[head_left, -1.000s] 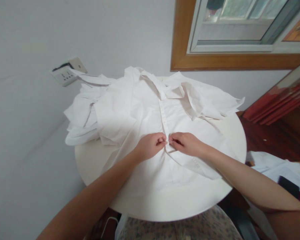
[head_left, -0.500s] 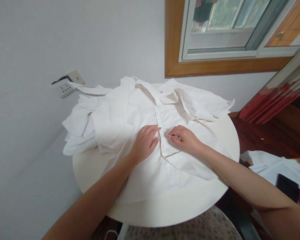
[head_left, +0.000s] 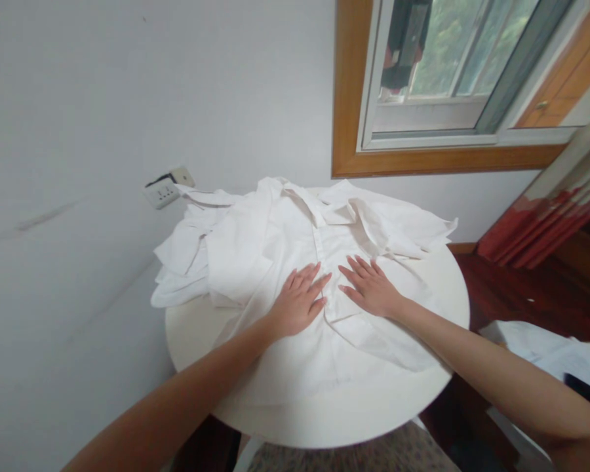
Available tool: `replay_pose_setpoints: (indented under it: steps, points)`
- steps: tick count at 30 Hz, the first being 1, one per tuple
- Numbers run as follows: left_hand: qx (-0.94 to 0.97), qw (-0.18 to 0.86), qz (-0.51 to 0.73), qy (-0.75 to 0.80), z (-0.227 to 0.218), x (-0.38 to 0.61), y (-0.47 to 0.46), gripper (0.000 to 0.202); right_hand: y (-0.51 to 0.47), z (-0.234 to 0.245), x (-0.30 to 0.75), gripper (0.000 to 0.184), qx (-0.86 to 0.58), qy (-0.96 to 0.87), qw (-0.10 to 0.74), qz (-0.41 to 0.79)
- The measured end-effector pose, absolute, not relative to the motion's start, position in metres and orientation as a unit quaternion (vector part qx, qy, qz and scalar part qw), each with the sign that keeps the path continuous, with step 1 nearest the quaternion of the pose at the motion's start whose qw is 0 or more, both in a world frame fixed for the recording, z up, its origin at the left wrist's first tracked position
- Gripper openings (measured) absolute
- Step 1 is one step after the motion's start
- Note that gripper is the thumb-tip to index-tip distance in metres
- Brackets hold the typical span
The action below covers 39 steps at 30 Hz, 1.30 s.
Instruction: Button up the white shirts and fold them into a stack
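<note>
A white collared shirt (head_left: 255,242) lies spread, front up, over a round white table (head_left: 354,413). Its collar points toward the wall and its button strip runs down the middle. My left hand (head_left: 299,301) lies flat on the shirt just left of the button strip, fingers stretched out. My right hand (head_left: 370,287) lies flat just right of the strip, fingers spread. Neither hand holds anything. The lower flap of the shirt front stays folded open below my right hand.
A wall socket (head_left: 166,190) sits on the grey wall behind the shirt's left sleeve. A wood-framed window (head_left: 437,157) is at the upper right. Red curtain folds (head_left: 550,216) hang at the right above a dark wooden floor. White paper or cloth (head_left: 550,347) lies at the lower right.
Both hands were pinching the button strip a second ago. They have let go and opened, and now press flat on the shirt either side of it. The view has tilted upward.
</note>
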<state>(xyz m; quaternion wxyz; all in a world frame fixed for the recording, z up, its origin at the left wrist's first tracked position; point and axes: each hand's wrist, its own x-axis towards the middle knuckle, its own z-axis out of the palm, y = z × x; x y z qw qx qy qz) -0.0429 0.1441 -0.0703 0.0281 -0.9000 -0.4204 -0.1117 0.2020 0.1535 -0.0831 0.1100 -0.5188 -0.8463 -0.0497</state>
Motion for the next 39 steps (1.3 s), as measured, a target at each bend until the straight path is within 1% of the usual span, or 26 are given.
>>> replay_pose_setpoints:
  steps: [3,7,12,15,19,22,25,28,30,31,33,35,37,39]
  points:
    - [-0.902,0.018,-0.085,-0.424,-0.071,-0.044,0.131,0.048,0.143,-0.086,0.203,0.058,-0.517,-0.846,0.112,-0.068]
    - [-0.900,-0.004,-0.084,-0.428,-0.068,-0.044,0.110,0.048,0.123,-0.088,0.204,0.057,-0.514,-0.845,0.121,-0.080]
    - [-0.894,-0.057,-0.096,-0.433,-0.066,-0.048,0.090,0.047,0.105,-0.085,0.208,0.056,-0.507,-0.851,0.122,-0.063]
    - [-0.896,-0.071,-0.095,-0.428,-0.064,-0.051,0.076,0.047,0.095,-0.083,0.213,0.056,-0.498,-0.857,0.122,-0.050]
    - [-0.912,-0.045,-0.075,-0.401,-0.056,-0.053,0.053,0.049,0.077,-0.085,0.220,0.055,-0.486,-0.863,0.126,-0.053]
    - [-0.922,0.015,-0.067,-0.381,-0.044,-0.052,0.048,0.044,0.067,-0.086,0.225,0.056,-0.475,-0.870,0.122,-0.055]
    - [-0.915,0.092,-0.080,-0.384,-0.026,-0.041,0.073,0.041,0.077,-0.081,0.221,0.058,-0.466,-0.875,0.125,-0.049]
    - [-0.878,0.150,-0.077,-0.448,-0.009,-0.023,0.130,0.041,0.111,-0.068,0.203,0.058,-0.480,-0.866,0.133,-0.036]
    - [-0.847,0.162,-0.079,-0.500,-0.005,-0.014,0.174,0.038,0.142,-0.058,0.186,0.056,-0.497,-0.857,0.131,-0.017]
    - [-0.831,0.158,-0.088,-0.525,-0.006,-0.013,0.193,0.036,0.157,-0.053,0.177,0.052,-0.507,-0.853,0.128,-0.005]
    - [-0.796,0.150,-0.111,-0.576,-0.018,-0.016,0.223,0.037,0.183,-0.047,0.162,0.040,-0.537,-0.836,0.109,0.021]
    - [-0.775,0.156,-0.138,-0.597,-0.039,-0.027,0.241,0.045,0.200,-0.048,0.153,0.035,-0.560,-0.821,0.111,0.023]
    - [-0.771,0.133,-0.140,-0.607,-0.062,-0.042,0.249,0.050,0.207,-0.055,0.151,0.039,-0.571,-0.810,0.132,0.006]
    - [-0.771,0.104,-0.123,-0.617,-0.080,-0.053,0.251,0.052,0.207,-0.065,0.153,0.047,-0.578,-0.804,0.141,-0.004]
